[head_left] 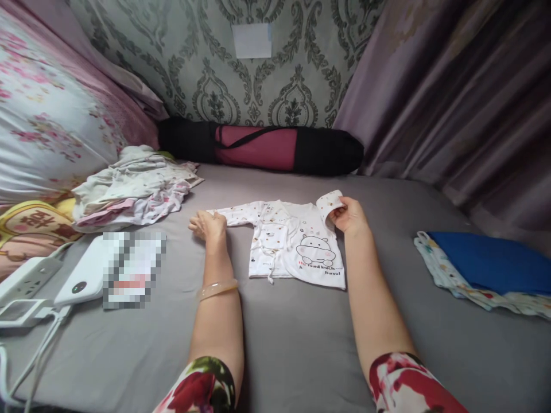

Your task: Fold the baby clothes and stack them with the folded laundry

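Note:
A small white baby shirt [316, 229] with a cartoon hippo print and a tie at its front lies face up on the grey bed sheet. Its left-hand sleeve stretches out flat, and my left hand [208, 225] is closed at the cuff end. My right hand [348, 214] pinches the cuff of the other sleeve, which is lifted and folded upward beside the shoulder. The fingertips of my left hand are partly hidden by the back of the hand.
Crumpled baby clothes [133, 183] lie at the left, near a power bank [88, 272] and a power strip [30, 278]. Folded clothes with a blue piece [491, 261] on top lie at the right. A black and maroon long bag [258, 148] rests along the wall.

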The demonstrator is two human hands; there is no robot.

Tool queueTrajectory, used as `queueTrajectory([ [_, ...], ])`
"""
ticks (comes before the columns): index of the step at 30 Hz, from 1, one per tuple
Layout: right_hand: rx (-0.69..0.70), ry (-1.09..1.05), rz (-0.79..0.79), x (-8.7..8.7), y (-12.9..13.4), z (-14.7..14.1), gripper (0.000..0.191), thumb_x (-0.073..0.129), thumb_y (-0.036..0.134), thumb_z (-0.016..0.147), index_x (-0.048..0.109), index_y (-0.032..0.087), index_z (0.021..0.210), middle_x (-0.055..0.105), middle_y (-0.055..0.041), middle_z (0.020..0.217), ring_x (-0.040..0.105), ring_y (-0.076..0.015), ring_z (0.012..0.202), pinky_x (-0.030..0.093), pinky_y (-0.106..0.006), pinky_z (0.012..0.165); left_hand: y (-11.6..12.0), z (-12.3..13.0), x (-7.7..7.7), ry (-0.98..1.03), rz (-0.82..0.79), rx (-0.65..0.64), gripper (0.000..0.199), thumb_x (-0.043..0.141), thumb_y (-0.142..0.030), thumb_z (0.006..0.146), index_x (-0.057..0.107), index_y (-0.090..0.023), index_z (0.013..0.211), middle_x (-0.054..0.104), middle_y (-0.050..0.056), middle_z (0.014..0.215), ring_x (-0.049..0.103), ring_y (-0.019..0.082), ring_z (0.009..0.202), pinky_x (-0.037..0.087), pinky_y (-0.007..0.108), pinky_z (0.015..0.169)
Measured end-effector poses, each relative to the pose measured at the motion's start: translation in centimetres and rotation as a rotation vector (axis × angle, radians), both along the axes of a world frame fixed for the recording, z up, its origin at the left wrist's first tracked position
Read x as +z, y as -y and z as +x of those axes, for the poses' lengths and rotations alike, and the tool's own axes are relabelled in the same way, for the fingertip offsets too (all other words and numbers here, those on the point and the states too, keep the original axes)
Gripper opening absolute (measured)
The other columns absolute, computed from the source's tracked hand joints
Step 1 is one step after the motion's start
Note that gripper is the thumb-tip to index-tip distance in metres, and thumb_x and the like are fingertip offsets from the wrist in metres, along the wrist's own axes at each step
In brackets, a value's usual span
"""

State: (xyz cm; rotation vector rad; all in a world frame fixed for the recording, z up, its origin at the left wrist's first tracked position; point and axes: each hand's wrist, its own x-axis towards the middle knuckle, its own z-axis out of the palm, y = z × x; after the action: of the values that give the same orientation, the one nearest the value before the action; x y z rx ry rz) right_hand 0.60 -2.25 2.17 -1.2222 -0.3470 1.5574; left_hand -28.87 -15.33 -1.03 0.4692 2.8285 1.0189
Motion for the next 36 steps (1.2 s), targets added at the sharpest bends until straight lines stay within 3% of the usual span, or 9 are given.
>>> queueTrajectory([
  [7,0.041,0.024,0.069,1.0,0.3,0.3,0.012,0.053,0.013,0.083,0.054,0.017,0.071,0.056,0.0025,0.056,0.052,-0.0085,0.049,0.043,-0.015,0.040,-0.2,-0.3,-0.3,-0.009,-0.064,0.013,0.037,0.055,-0.020,0.080,0.059,-0.009,0.115,0.052,0.026,0.131,0.045,0.040,0.127,0.042,0.050,0.099],
  [12,0.066,0.128,0.142,0.7,0.7,-1.1,0.011,0.054,0.012,0.082,0.056,0.018,0.073,0.057,0.0037,0.056,0.053,-0.0089,0.048,0.044,-0.017,0.043,-0.3,-0.2,-0.1,-0.001,-0.096,0.004,0.038,0.053,-0.020,0.081,0.058,-0.007,0.117,0.053,0.025,0.132,0.044,0.039,0.128,0.039,0.047,0.102],
  [16,0.277,0.255,0.214,0.2,1.7,-2.8,0.008,0.057,0.019,0.087,0.061,0.017,0.080,0.063,0.0003,0.066,0.060,-0.0108,0.054,0.048,-0.020,0.048,-0.2,-0.2,-0.3,0.002,-0.037,0.007,0.034,0.052,-0.021,0.081,0.060,-0.010,0.112,0.055,0.024,0.129,0.045,0.039,0.128,0.037,0.049,0.103],
  [19,0.449,0.412,0.251,-0.2,2.2,-3.5,0.018,0.056,0.029,0.091,0.063,0.015,0.080,0.069,-0.0062,0.080,0.066,-0.0133,0.068,0.051,-0.022,0.057,-0.2,-0.5,-0.7,0.006,0.036,0.013,0.030,0.052,-0.022,0.081,0.062,-0.013,0.107,0.057,0.023,0.127,0.045,0.040,0.127,0.036,0.051,0.102],
  [22,0.473,0.801,0.339,-1.0,2.0,-3.3,0.020,0.051,0.030,0.093,0.066,0.017,0.088,0.071,-0.0076,0.095,0.067,-0.0184,0.091,0.053,-0.028,0.077,-0.3,-0.7,-1.0,0.011,0.086,0.034,0.027,0.053,-0.023,0.080,0.062,-0.015,0.104,0.059,0.022,0.125,0.045,0.039,0.127,0.035,0.052,0.103],
  [24,0.499,1.157,0.415,-1.9,1.8,-3.0,0.026,0.046,0.029,0.093,0.065,0.017,0.105,0.067,-0.0115,0.116,0.058,-0.0242,0.115,0.046,-0.036,0.096,-0.4,-0.8,-1.0,0.018,0.093,0.043,0.025,0.054,-0.024,0.080,0.062,-0.016,0.102,0.059,0.021,0.124,0.045,0.039,0.126,0.035,0.052,0.103],
  [27,0.527,1.551,0.433,-3.7,1.9,-2.8,0.050,0.038,0.034,0.096,0.046,0.008,0.138,0.037,-0.0204,0.151,0.028,-0.0308,0.142,0.022,-0.047,0.115,-0.5,-0.7,-0.9,0.021,0.084,0.046,0.026,0.053,-0.026,0.082,0.062,-0.015,0.103,0.059,0.022,0.125,0.046,0.038,0.126,0.034,0.052,0.104],
  [30,0.562,1.704,0.371,-5.4,2.4,-3.0,0.067,0.030,0.042,0.098,0.027,-0.003,0.147,0.017,-0.0241,0.158,0.011,-0.0326,0.147,0.010,-0.049,0.118,-0.3,-0.5,-0.6,0.025,0.065,0.039,0.026,0.052,-0.028,0.084,0.063,-0.013,0.103,0.060,0.023,0.125,0.047,0.038,0.126,0.034,0.050,0.104],
  [36,0.580,1.792,0.382,-6.7,2.8,-3.2,0.072,0.024,0.044,0.098,0.026,-0.008,0.147,0.021,-0.0245,0.157,0.013,-0.0325,0.146,0.010,-0.045,0.118,-0.5,-1.2,-0.4,0.053,0.124,0.036,0.019,0.050,-0.024,0.084,0.061,-0.016,0.098,0.064,0.020,0.119,0.055,0.035,0.119,0.039,0.049,0.102],
])
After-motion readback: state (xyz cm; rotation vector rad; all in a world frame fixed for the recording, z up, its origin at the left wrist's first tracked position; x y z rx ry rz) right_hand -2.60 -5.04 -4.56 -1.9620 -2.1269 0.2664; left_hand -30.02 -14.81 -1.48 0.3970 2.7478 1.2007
